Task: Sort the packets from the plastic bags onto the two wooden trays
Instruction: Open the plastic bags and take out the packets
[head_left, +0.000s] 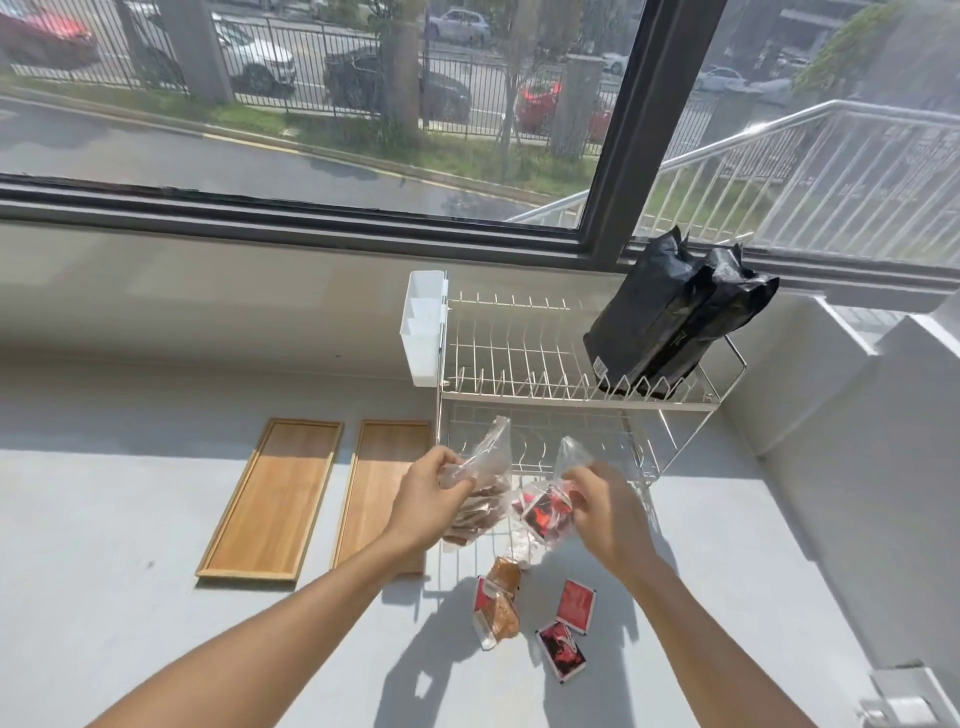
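My left hand grips a clear plastic bag with brown packets inside, held above the counter. My right hand grips a second clear plastic bag holding red-and-black packets. Below the hands, loose on the counter, lie a brown packet and two red packets. Two wooden trays lie side by side to the left: the left tray and the right tray, whose near end my left forearm partly covers. Both trays hold nothing.
A white wire dish rack stands behind the bags, with a white cutlery holder on its left side and two black pouches leaning on its upper tier. A window runs along the back; a wall rises at right.
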